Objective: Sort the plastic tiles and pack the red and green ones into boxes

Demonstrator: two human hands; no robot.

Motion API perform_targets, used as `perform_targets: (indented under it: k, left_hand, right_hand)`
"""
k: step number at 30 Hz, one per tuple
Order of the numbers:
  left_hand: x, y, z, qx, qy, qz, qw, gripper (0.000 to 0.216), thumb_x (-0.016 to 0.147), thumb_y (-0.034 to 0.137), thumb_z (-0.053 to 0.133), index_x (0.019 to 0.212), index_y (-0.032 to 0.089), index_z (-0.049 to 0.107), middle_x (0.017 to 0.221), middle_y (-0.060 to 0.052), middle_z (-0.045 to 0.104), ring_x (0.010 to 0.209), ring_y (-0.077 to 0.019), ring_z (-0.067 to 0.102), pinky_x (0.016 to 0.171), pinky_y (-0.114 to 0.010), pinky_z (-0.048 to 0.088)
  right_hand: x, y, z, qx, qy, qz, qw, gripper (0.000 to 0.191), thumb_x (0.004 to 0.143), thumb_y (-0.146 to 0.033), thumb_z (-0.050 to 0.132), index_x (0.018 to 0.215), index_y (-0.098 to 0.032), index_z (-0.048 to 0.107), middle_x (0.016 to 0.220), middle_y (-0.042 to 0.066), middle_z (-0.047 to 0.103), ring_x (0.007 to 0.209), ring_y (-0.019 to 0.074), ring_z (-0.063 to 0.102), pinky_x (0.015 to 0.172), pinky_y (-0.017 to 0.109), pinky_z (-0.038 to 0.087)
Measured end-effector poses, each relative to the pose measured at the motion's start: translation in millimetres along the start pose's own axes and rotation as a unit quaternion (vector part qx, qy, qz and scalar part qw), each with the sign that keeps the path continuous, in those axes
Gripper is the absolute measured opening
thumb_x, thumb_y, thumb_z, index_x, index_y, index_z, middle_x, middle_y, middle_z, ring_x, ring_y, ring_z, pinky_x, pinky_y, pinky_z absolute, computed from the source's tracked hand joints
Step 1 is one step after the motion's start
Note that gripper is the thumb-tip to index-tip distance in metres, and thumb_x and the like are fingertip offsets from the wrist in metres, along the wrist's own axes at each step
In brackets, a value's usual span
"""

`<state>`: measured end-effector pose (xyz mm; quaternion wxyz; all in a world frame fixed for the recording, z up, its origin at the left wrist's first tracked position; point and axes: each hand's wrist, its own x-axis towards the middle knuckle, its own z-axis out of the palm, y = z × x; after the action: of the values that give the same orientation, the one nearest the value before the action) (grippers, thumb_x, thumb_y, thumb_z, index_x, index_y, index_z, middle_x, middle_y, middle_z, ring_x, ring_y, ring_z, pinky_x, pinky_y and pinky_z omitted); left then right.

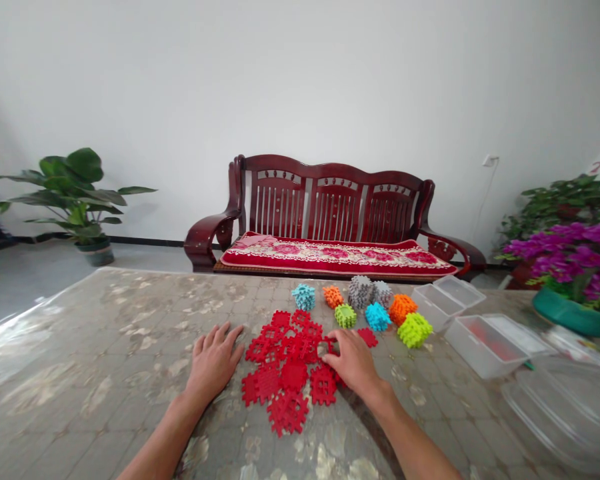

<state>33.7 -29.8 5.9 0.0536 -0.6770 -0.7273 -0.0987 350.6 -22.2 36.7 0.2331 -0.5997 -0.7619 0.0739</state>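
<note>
A loose pile of flat red interlocking puzzle tiles [294, 375] with notched edges lies on the table, some overlapping and some with cut-out middles. My left hand [214, 359] rests on the tabletop just left of the pile, fingers spread and holding nothing. At the pile's right side is my right hand [353, 360], its thumb and index finger apart over red tiles. Its other fingers are partly hidden, and I see no tile lifted in it. One red tile [367, 337] pokes out beyond the right hand.
Behind the pile stand assembled blocks: light blue [304, 297], orange [333, 297], grey [361, 292], lime [415, 330] and several others. Clear plastic boxes [485, 347] and lids [570, 407] occupy the right side, near a flower pot [575, 312]. A wooden bench [330, 217] stands beyond the table.
</note>
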Motion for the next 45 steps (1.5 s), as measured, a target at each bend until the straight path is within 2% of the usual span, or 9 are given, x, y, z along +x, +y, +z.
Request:
perform_targets:
  k: [5,9,14,18,21,26,30,39,45]
  left_hand:
    - [0.6,0.1,0.4,0.005,0.002,0.003,1.0,0.045,0.095,0.033,0.041,0.135,0.026,0.058,0.144,-0.01,0.054,0.137,-0.0321,0.042,0.112,-0.049,0.029]
    - [0.7,0.8,-0.4,0.014,-0.004,0.001,1.0,0.045,0.095,0.033,0.041,0.136,0.028,0.056,0.145,-0.009,0.053,0.137,-0.0313,0.042,0.111,-0.049,0.029]
    - [1.1,0.4,1.5,0.019,-0.004,0.0,1.0,0.045,0.095,0.034,0.041,0.137,0.028,0.056,0.145,-0.009,0.052,0.137,-0.0315,0.042,0.112,-0.049,0.029]
    - [1.5,-0.5,2.5,0.023,-0.003,-0.001,1.0,0.045,0.095,0.034,0.041,0.137,0.028,0.056,0.146,-0.009,0.052,0.137,-0.0312,0.043,0.112,-0.049,0.029]
    - [1.8,-0.6,2.0,0.026,-0.009,-0.001,1.0,0.045,0.095,0.034,0.041,0.137,0.028,0.056,0.146,-0.008,0.052,0.137,-0.0314,0.042,0.112,-0.049,0.029]
    - [1.8,0.0,2.3,0.029,-0.007,0.0,1.0,0.045,0.095,0.034,0.041,0.137,0.028,0.056,0.146,-0.008,0.052,0.137,-0.0309,0.042,0.112,-0.049,0.029]
    - [1.4,-0.6,3.1,0.028,-0.003,0.002,1.0,0.045,0.095,0.034,0.041,0.137,0.028,0.056,0.145,-0.008,0.052,0.137,-0.0308,0.042,0.112,-0.049,0.029]
    - [0.8,0.0,2.2,0.016,0.005,0.002,1.0,0.045,0.095,0.033,0.041,0.136,0.027,0.057,0.144,-0.01,0.053,0.136,-0.0309,0.043,0.111,-0.049,0.03]
    - [0.5,1.0,0.6,0.008,0.006,0.0,1.0,0.044,0.094,0.033,0.043,0.135,0.027,0.058,0.143,-0.01,0.054,0.136,-0.0313,0.044,0.111,-0.049,0.03]
  right_hand:
    - [2.3,10.8,-5.3,0.125,0.029,0.021,0.991,0.013,0.08,-0.022,0.057,0.085,-0.025,0.069,0.088,0.001,0.072,0.083,0.0197,0.065,0.075,0.03,0.047]
    - [4.0,49.9,-9.3,0.203,0.107,0.054,0.972,0.017,0.079,-0.028,0.054,0.084,-0.022,0.069,0.083,0.004,0.073,0.077,0.02,0.067,0.075,0.031,0.05]
    - [-0.4,105.4,-6.5,0.173,0.184,0.093,0.963,0.022,0.078,-0.033,0.053,0.087,-0.021,0.068,0.089,0.007,0.073,0.084,0.0233,0.067,0.081,0.037,0.051]
    - [-7.7,123.4,2.5,0.131,0.174,0.09,0.972,0.032,0.074,-0.017,0.044,0.096,-0.019,0.067,0.099,0.009,0.073,0.092,0.0219,0.067,0.088,0.037,0.05]
    - [-11.9,119.5,4.1,0.082,0.166,0.095,0.978,0.034,0.075,-0.017,0.044,0.101,-0.017,0.066,0.103,0.011,0.071,0.098,0.0229,0.065,0.092,0.037,0.048]
    - [-11.8,96.5,-5.3,-0.053,0.125,0.101,0.986,0.039,0.084,-0.037,0.056,0.115,-0.015,0.064,0.112,0.013,0.068,0.105,0.0289,0.06,0.094,0.04,0.044]
    - [-9.6,80.3,-10.5,-0.128,0.088,0.118,0.981,0.04,0.085,-0.034,0.06,0.12,-0.014,0.063,0.114,0.014,0.067,0.105,0.0307,0.058,0.094,0.04,0.041]
    - [-12.7,69.5,-11.6,-0.155,0.064,0.125,0.978,0.04,0.085,-0.034,0.06,0.121,-0.015,0.063,0.112,0.014,0.065,0.105,0.0302,0.057,0.093,0.039,0.041]
    - [-13.6,61.3,-11.6,-0.102,0.101,0.09,0.986,0.039,0.086,-0.03,0.059,0.121,-0.014,0.062,0.12,0.014,0.063,0.113,0.0293,0.054,0.099,0.04,0.04]
